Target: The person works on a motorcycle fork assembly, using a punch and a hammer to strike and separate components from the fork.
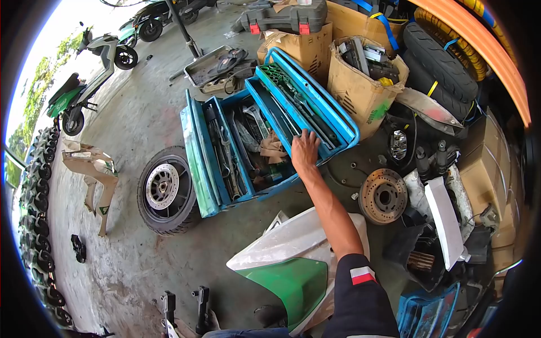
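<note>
My right hand [305, 149] reaches into the near end of an opened blue metal toolbox [205, 194] on the floor. Its fingers are bent down over the upper right tray, pressed together around something too small or hidden to make out. Green-handled tools and long metal rods lie in that tray. Wrenches [227, 158] fill the left tray. In the deep middle part are a large wrench [256, 121], a crumpled brown cloth or glove [273, 149] and other loose tools. My left hand is out of view.
A scooter wheel [169, 188] lies left of the toolbox. Near my arm are a white-and-green body panel [298, 270] and a brake disc [383, 196]. Cardboard boxes [360, 84] and tires [437, 62] crowd the right. Scooters [93, 73] stand at the far left.
</note>
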`<state>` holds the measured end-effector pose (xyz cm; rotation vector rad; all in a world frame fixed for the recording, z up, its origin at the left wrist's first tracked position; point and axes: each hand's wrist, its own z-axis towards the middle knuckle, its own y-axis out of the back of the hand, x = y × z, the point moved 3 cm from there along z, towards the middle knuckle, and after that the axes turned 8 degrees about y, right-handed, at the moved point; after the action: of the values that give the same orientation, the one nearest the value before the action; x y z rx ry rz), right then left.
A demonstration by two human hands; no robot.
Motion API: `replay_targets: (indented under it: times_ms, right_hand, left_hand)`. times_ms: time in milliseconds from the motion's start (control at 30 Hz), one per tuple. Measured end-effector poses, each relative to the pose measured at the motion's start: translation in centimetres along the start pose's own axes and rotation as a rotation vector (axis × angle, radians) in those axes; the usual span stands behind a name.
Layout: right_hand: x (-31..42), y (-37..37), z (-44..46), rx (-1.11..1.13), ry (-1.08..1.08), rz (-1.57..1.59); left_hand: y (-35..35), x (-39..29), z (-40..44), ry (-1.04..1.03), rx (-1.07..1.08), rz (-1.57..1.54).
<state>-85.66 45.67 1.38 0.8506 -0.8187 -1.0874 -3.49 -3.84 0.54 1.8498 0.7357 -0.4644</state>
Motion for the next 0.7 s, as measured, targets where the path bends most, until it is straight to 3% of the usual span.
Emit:
replay_targets:
  times_ms: [67, 100, 133, 167, 200, 233, 267, 300, 333, 367, 400, 433, 600, 667, 700]
  right_hand:
    - [1.2, 0.5, 0.8, -0.096, 0.034, -0.063]
    - [1.6, 0.3, 1.8, -0.087, 0.094, -0.024]
    - [1.8, -0.4, 3.0, -0.066, 0.139, 0.098]
    - [1.4, -3.3, 4.6, -0.192, 0.145, 0.279]
    - [0.9, -6.7, 5.9, -0.067, -0.075, 0.467]
    - [0.4, -8.6, 6.5, 0.100, -0.173, 0.497]
    - [-1.4, -13.7, 8.8, 0.241, -0.056, 0.413]
    - [-4.5, -19.5, 9.8, 0.126, -0.043, 0.352]
    - [-7.1, -24.1, 10.6, 0.012, -0.035, 0.287]
    - [-5.2, -21.5, 11.9, 0.401, 0.324, 0.256]
    - [-5.8, -18.3, 11.2, 0.400, 0.396, 0.189]
    - [3.5, -15.7, 12.8, 0.307, 0.493, 0.216]
    - [13.2, -4.1, 13.1, 0.169, 0.495, 0.218]
    - [16.4, -1.6, 12.8, 0.157, 0.526, 0.206]
    - [17.7, -0.9, 12.6, 0.148, 0.550, 0.199]
  left_hand:
    - [0.4, -0.1, 0.3, 0.062, 0.024, 0.067]
    - [0.0, 0.1, -0.6, -0.012, -0.050, -0.016]
    - [-0.2, 0.0, -0.1, 0.101, 0.079, -0.029]
    - [-0.8, -0.8, -0.4, 0.300, 0.025, -0.008]
    - [0.5, 0.7, 1.7, -0.196, 0.005, 0.283]
    - [-0.1, -2.2, -2.9, -0.197, -0.241, 0.462]
    - [0.1, -0.9, -3.0, -0.310, -0.259, 0.435]
    - [0.9, -1.4, -6.5, -0.157, -0.155, 0.303]
    - [-0.8, -5.0, -5.0, -0.153, -0.079, 0.506]
    - [-0.8, -3.7, -4.5, -0.168, -0.157, 0.583]
    - [-0.7, -3.9, -5.3, -0.260, -0.192, 0.603]
    - [-0.8, -2.9, -5.7, -0.263, -0.204, 0.594]
    - [-0.1, -5.3, -8.0, -0.133, -0.238, 0.576]
    - [-0.3, -4.5, -8.1, -0.246, -0.395, 0.490]
    - [-0.6, -4.2, -7.7, -0.223, -0.356, 0.485]
